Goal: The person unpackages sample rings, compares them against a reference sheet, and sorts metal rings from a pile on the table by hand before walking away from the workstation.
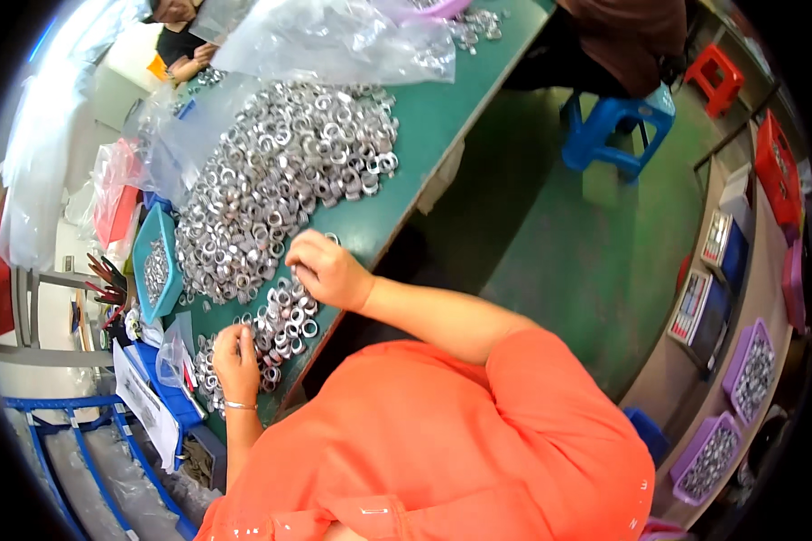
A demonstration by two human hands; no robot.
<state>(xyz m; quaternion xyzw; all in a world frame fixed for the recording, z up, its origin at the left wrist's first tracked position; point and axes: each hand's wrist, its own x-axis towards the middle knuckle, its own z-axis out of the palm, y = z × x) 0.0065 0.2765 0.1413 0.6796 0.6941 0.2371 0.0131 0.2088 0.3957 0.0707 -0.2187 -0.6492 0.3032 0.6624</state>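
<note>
A big heap of shiny metal rings (280, 171) covers the green table (433, 117). A smaller patch of the same rings (284, 325) lies near the table's edge between my hands. My left hand (236, 356), with a thin bracelet at the wrist, has its fingers pinched on rings at the near end of that patch. My right hand (327, 270) rests palm down at the edge of the big heap, fingers curled onto the rings; what they hold is hidden. My orange top fills the lower part of the view.
A teal tray (156, 261) with small metal parts stands beside the heap. Clear plastic bags (334, 41) lie at the far end. Another person's arm (189, 61) works across the table. A blue stool (618, 126), a red stool (717, 77) and purple bins of parts (751, 370) stand to the right.
</note>
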